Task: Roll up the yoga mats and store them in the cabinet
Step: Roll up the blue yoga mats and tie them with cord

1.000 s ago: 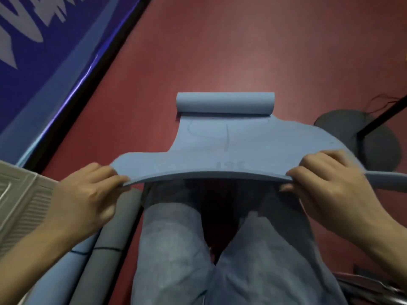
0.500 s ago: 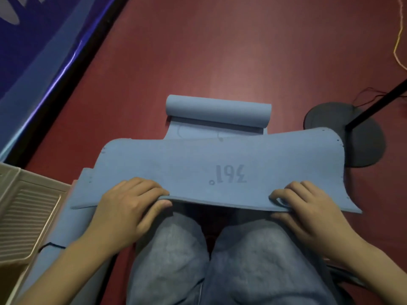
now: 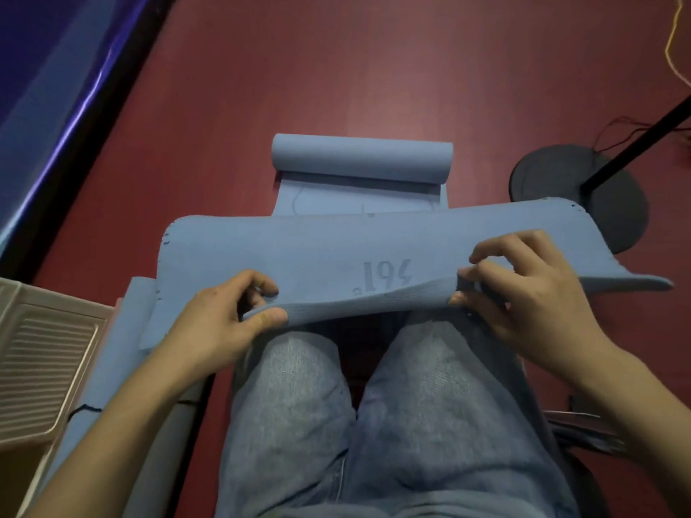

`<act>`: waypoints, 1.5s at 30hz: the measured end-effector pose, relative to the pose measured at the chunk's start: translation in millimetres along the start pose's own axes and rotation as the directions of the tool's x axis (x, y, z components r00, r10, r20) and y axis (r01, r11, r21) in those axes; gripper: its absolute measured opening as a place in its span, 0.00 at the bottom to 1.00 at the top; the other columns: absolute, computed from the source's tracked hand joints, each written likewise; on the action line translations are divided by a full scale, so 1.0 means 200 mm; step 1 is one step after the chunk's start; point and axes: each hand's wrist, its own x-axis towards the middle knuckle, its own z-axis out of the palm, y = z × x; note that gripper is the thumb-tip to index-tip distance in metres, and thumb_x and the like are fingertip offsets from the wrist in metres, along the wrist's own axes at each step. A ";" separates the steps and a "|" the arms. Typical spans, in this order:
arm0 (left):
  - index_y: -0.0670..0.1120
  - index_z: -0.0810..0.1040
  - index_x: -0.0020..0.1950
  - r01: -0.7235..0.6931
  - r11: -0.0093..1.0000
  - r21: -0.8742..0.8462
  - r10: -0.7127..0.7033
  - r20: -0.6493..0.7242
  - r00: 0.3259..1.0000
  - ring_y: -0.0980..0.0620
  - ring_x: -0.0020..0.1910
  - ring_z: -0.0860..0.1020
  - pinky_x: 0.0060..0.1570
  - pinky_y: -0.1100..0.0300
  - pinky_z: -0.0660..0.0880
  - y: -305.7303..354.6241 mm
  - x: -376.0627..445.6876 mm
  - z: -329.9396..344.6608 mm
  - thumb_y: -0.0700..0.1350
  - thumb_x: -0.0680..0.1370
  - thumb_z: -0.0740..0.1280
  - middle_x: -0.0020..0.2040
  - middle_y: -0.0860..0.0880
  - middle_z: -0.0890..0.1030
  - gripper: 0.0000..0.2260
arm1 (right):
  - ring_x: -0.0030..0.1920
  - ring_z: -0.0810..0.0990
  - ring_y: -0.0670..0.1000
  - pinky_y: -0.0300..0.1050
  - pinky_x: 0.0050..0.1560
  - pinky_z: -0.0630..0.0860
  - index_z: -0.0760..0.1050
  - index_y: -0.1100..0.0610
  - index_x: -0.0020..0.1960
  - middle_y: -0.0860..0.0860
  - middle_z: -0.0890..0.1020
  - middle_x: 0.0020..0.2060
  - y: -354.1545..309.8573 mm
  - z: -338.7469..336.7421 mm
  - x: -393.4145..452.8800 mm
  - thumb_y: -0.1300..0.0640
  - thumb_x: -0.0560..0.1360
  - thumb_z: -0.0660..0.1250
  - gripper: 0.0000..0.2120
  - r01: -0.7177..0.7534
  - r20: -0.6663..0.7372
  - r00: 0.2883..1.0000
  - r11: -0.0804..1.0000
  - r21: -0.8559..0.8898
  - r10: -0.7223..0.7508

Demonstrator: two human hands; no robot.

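- My left hand (image 3: 220, 323) and right hand (image 3: 523, 293) each pinch the near edge of the blue yoga mat (image 3: 336, 248), thumbs under and fingers curled over, just above my knees (image 3: 374, 368).
- The edge between my hands runs crosswise, left to right, so its long axis lies square to the way I must roll.
- Both hands sit about equally near; neither leads.
- Beyond my grip the mat stretches away from me across the red floor (image 3: 374, 69).
- Farthest out, its other end (image 3: 361, 158) is curled into a roll, parallel to the edge I hold.
- I judge the next move to be curling this edge forward.
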 end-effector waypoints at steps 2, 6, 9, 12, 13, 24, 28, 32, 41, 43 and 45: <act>0.58 0.78 0.48 0.050 0.997 0.050 -0.051 0.017 0.999 0.60 0.39 0.79 0.42 0.55 0.73 0.03 0.03 -0.01 0.55 0.72 0.79 0.41 0.60 0.81 0.12 | 0.48 0.74 0.62 0.58 0.46 0.72 0.83 0.59 0.45 0.56 0.80 0.50 -0.03 0.02 -0.02 0.51 0.77 0.71 0.11 -0.028 -0.009 1.000 0.997 -0.066 0.027; 0.54 0.75 0.44 0.056 0.995 0.086 -0.040 -0.176 0.984 0.51 0.42 0.76 0.41 0.54 0.69 0.09 0.03 -0.02 0.52 0.64 0.84 0.42 0.56 0.78 0.20 | 0.55 0.71 0.64 0.57 0.47 0.65 0.82 0.54 0.43 0.54 0.79 0.52 -0.15 0.03 -0.07 0.47 0.76 0.70 0.11 -0.125 0.017 0.991 0.969 -0.214 0.132; 0.52 0.74 0.43 -0.053 0.964 0.259 0.131 -0.294 0.947 0.50 0.43 0.69 0.39 0.56 0.60 0.10 -0.04 0.02 0.51 0.65 0.83 0.41 0.54 0.72 0.18 | 0.56 0.70 0.63 0.55 0.46 0.60 0.81 0.54 0.45 0.53 0.78 0.50 -0.19 0.02 -0.10 0.44 0.74 0.70 0.13 -0.096 0.076 0.989 0.947 -0.307 0.125; 0.50 0.79 0.42 -0.159 0.906 0.393 0.296 -0.318 0.901 0.48 0.42 0.70 0.40 0.53 0.66 0.09 -0.10 0.08 0.52 0.73 0.78 0.41 0.54 0.75 0.10 | 0.51 0.71 0.61 0.54 0.45 0.59 0.79 0.56 0.49 0.53 0.78 0.47 -0.19 0.05 -0.11 0.46 0.75 0.67 0.13 -0.082 0.111 0.986 0.937 -0.341 0.127; 0.50 0.80 0.42 -0.184 0.879 0.439 0.345 -0.321 0.882 0.47 0.43 0.71 0.41 0.50 0.68 0.07 -0.12 0.09 0.53 0.75 0.76 0.42 0.53 0.76 0.09 | 0.51 0.71 0.61 0.54 0.45 0.59 0.79 0.56 0.53 0.52 0.78 0.46 -0.19 0.07 -0.12 0.47 0.75 0.67 0.14 -0.097 0.111 0.984 0.939 -0.331 0.141; 0.46 0.83 0.48 -0.157 0.811 0.564 0.408 -0.352 0.842 0.42 0.52 0.79 0.47 0.48 0.67 0.04 -0.16 0.17 0.65 0.70 0.75 0.50 0.51 0.83 0.22 | 0.61 0.74 0.62 0.54 0.48 0.61 0.81 0.56 0.52 0.49 0.81 0.46 -0.15 0.09 -0.11 0.50 0.79 0.65 0.11 -0.127 0.082 0.985 0.964 -0.232 0.149; 0.46 0.83 0.46 -0.142 0.759 0.635 0.459 -0.368 0.809 0.41 0.56 0.78 0.50 0.46 0.66 0.05 -0.16 0.19 0.59 0.74 0.73 0.47 0.51 0.83 0.16 | 0.53 0.73 0.61 0.53 0.47 0.61 0.81 0.57 0.55 0.48 0.82 0.46 -0.14 0.10 -0.09 0.48 0.79 0.63 0.15 -0.180 0.031 0.982 0.971 -0.155 0.187; 0.45 0.84 0.48 -0.139 0.760 0.635 0.453 -0.365 0.813 0.39 0.56 0.74 0.51 0.44 0.66 0.06 -0.15 0.21 0.56 0.77 0.67 0.51 0.47 0.80 0.15 | 0.49 0.74 0.58 0.53 0.48 0.62 0.80 0.55 0.48 0.45 0.82 0.43 -0.11 0.09 -0.11 0.46 0.78 0.64 0.13 -0.191 -0.002 0.982 0.979 -0.071 0.191; 0.44 0.83 0.48 -0.196 0.721 0.664 0.517 -0.328 0.791 0.42 0.46 0.73 0.48 0.45 0.66 0.05 -0.10 0.20 0.52 0.81 0.62 0.46 0.50 0.81 0.15 | 0.48 0.75 0.54 0.50 0.53 0.57 0.80 0.52 0.47 0.45 0.79 0.42 -0.09 0.12 -0.08 0.50 0.79 0.63 0.09 -0.250 -0.039 0.968 0.968 -0.039 0.248; 0.44 0.82 0.46 -0.244 0.752 0.613 0.509 -0.304 0.806 0.43 0.42 0.72 0.43 0.48 0.66 0.03 -0.06 0.19 0.52 0.83 0.59 0.43 0.49 0.79 0.16 | 0.46 0.75 0.54 0.49 0.52 0.57 0.79 0.52 0.46 0.45 0.78 0.41 -0.09 0.15 -0.07 0.50 0.80 0.60 0.11 -0.283 -0.022 0.959 0.959 -0.035 0.282; 0.46 0.79 0.42 -0.253 0.783 0.568 0.473 -0.281 0.835 0.44 0.39 0.71 0.41 0.50 0.65 0.03 -0.02 0.17 0.52 0.84 0.56 0.39 0.51 0.76 0.19 | 0.43 0.75 0.54 0.48 0.50 0.57 0.78 0.51 0.45 0.44 0.78 0.39 -0.10 0.15 -0.06 0.49 0.81 0.58 0.12 -0.291 -0.003 0.957 0.957 -0.019 0.291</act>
